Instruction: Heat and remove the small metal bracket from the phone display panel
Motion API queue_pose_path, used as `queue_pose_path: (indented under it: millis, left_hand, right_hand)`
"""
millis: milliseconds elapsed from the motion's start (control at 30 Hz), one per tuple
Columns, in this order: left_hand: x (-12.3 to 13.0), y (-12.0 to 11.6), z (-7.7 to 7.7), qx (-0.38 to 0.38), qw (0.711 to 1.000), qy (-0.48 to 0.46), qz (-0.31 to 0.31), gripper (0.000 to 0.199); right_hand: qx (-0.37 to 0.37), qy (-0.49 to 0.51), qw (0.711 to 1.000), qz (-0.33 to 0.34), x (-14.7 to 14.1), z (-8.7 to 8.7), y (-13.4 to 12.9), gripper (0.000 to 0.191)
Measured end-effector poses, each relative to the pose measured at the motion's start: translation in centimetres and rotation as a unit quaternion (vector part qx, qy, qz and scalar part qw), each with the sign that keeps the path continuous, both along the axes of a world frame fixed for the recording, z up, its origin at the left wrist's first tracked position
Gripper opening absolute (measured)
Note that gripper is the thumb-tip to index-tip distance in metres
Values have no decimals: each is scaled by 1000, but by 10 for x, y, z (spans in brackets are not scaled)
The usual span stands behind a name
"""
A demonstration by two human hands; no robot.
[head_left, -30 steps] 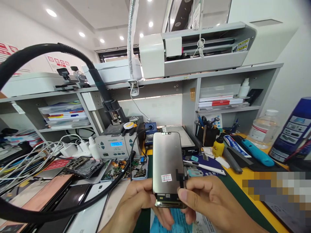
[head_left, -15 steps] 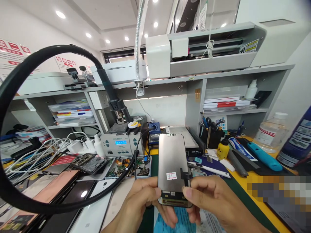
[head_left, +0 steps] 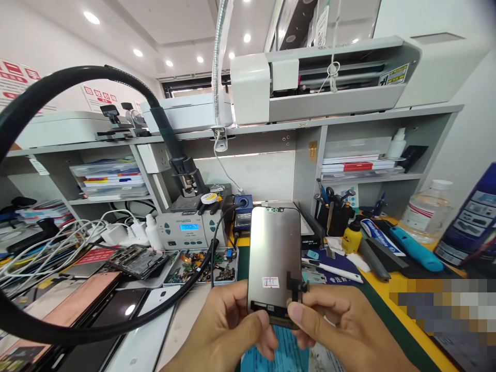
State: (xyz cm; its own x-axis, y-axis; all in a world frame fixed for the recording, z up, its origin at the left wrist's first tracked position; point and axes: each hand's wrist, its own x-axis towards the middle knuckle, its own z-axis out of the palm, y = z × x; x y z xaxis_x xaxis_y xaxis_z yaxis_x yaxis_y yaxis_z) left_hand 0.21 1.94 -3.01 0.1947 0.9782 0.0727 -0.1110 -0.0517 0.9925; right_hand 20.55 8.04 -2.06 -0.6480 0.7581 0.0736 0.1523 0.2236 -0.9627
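A phone screen assembly (head_left: 274,248) is held up before me, its grey metal back facing me and its notch at the top. A small white label (head_left: 270,282) with red marks sticks to its lower part. My left hand (head_left: 232,325) grips the lower left edge, thumb on the back and fingers beneath. At the lower right, my right hand (head_left: 329,318) pinches the edge, its thumb beside a black flex cable (head_left: 295,287). Part of that cable stands out past the right edge. Below the hands lies a blue printed sheet (head_left: 289,351), partly hidden by them.
A hot-air station (head_left: 189,230) with a thick black hose (head_left: 96,336) looping at left stands behind a tray of small parts (head_left: 205,266). Several phones, including a white one (head_left: 145,330), lie left. A yellow bottle (head_left: 351,237) and a blue-handled tool (head_left: 416,248) are right.
The screen has tipped more upright toward me and its top has risen slightly. My left thumb has slid inward over the bottom edge. The flex cable now sticks out at the right.
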Motion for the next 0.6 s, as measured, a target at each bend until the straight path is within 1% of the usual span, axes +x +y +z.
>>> queue_pose_path:
  millis: [167, 300, 433, 600]
  left_hand:
    - [1, 0, -3, 9, 1000, 6, 5, 37]
    - [0, 1, -4, 13, 1000, 9, 9, 37]
    - [0, 0, -3, 19, 1000, 5, 14, 40]
    - [1, -3, -1, 22, 999, 18, 35, 45]
  right_hand:
    - [74, -17, 997, -7, 0, -5, -1, 47]
    - [159, 1, 987, -21, -1, -11, 2, 45]
    - [248, 28, 968, -35, -3, -11, 1, 38]
    - [358, 65, 930, -53, -4, -11, 0, 28]
